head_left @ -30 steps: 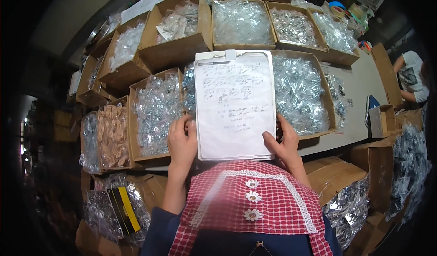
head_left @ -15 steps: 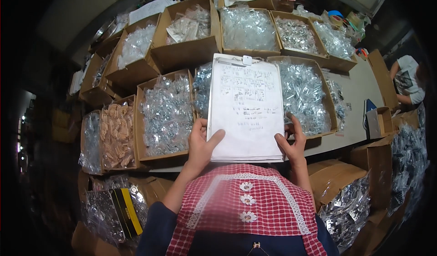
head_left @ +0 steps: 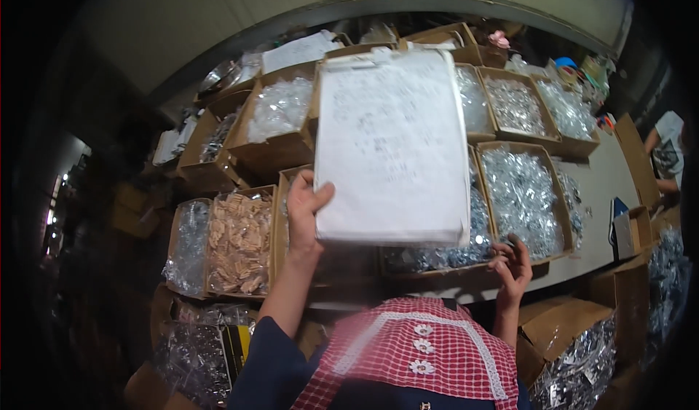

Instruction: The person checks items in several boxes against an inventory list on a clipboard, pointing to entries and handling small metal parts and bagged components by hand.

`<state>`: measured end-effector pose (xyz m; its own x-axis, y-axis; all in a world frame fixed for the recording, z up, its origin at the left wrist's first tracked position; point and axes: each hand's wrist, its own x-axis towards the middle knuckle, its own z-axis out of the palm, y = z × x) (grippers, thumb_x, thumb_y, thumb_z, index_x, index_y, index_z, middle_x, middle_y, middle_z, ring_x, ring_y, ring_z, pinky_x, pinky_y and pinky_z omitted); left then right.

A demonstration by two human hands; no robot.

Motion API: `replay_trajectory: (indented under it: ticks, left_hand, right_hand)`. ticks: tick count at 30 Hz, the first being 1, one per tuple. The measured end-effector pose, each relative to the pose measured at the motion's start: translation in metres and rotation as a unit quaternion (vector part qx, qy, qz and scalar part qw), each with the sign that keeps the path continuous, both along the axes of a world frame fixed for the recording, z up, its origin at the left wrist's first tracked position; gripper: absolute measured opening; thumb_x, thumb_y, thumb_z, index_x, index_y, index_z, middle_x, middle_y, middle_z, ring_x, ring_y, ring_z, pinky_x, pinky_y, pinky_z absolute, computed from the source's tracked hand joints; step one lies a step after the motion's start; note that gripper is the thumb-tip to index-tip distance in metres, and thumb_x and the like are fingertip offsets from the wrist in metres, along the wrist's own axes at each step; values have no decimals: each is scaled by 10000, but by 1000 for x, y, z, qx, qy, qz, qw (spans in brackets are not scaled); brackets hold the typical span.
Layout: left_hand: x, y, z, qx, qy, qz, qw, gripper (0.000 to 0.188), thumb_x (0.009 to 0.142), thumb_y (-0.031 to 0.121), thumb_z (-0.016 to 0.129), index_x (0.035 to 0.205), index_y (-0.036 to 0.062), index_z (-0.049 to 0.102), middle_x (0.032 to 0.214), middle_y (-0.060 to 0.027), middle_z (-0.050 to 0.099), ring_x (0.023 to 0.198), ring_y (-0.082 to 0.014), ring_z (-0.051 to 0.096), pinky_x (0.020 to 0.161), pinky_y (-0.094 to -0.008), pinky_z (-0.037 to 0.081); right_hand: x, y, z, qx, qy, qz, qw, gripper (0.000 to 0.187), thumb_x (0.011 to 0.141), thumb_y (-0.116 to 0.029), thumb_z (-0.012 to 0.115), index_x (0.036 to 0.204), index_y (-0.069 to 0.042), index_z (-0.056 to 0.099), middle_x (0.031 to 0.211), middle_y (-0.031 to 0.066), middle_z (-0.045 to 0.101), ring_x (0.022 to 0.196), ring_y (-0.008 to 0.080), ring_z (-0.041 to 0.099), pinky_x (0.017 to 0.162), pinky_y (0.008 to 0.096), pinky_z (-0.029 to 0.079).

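Note:
A clipboard with a stack of white, handwritten sheets (head_left: pixel 397 191) is held up in front of me, tilted toward me. My left hand (head_left: pixel 304 210) grips its left edge, thumb on the paper and the other fingers behind. My right hand (head_left: pixel 514 268) is off the clipboard, below its lower right corner. Its fingers are apart and a little bent, with nothing seen in them. Nearest to that hand is a carton of small bagged metal parts (head_left: pixel 520 199). The clipboard hides part of the cartons behind it.
Cartons stand in rows on the table (head_left: pixel 601 191), one with tan pieces (head_left: pixel 242 242), one with clear bags (head_left: pixel 282 108). Bagged metal pieces (head_left: pixel 579 377) fill a carton at lower right. At the right edge is another person (head_left: pixel 668 148). A dark blue folder (head_left: pixel 619 210) lies nearby.
My right hand has let go of the clipboard and moved down and right. My left hand has raised the clipboard, which looks larger. The whole view has shifted, with the cartons lower.

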<state>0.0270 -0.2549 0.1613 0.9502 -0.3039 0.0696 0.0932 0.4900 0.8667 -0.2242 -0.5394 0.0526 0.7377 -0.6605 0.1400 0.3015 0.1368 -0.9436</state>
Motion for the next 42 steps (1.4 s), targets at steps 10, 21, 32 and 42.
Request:
replay_trajectory:
  ticks: [10, 21, 32, 42]
  left_hand:
    - [148, 27, 9, 20, -75, 205, 976, 240, 824, 49, 734, 932, 19, 522, 897, -104, 637, 823, -182, 616, 769, -306, 494]
    - [226, 56, -23, 562, -374, 355, 647, 429, 733, 54, 773, 1129, 2, 617, 1201, -244, 518, 1175, -397, 487, 1034, -452, 394]
    - [75, -19, -25, 532, -476, 167, 680, 331, 878, 72, 663, 1209, 75, 638, 1403, -139, 486, 1316, -345, 415, 1094, -465, 332]
    - [-7, -119, -50, 513, -439, 68, 735, 411, 894, 121, 634, 1287, 23, 560, 1395, -185, 473, 1312, -352, 447, 1103, -448, 348]
  right_hand:
    - [-18, -38, -22, -91, 61, -45, 993, 493, 893, -99, 657, 1350, 40, 539, 1251, 157, 627, 932, 176, 650, 736, 289, 538]
    - [-65, -81, -12, -178, 158, -201, 950, 515, 905, -51, 652, 1387, 43, 496, 1221, 151, 640, 969, 166, 630, 781, 289, 540]
    - [-79, -188, 16, -189, 310, -244, 899, 571, 806, -117, 704, 1325, 43, 525, 1216, 155, 650, 772, 148, 656, 691, 286, 548]
    - [-27, -340, -86, -385, 503, -83, 769, 1090, 740, -535, 788, 1569, -122, 213, 1591, 345, 74, 1433, 573, 186, 1146, 624, 257]
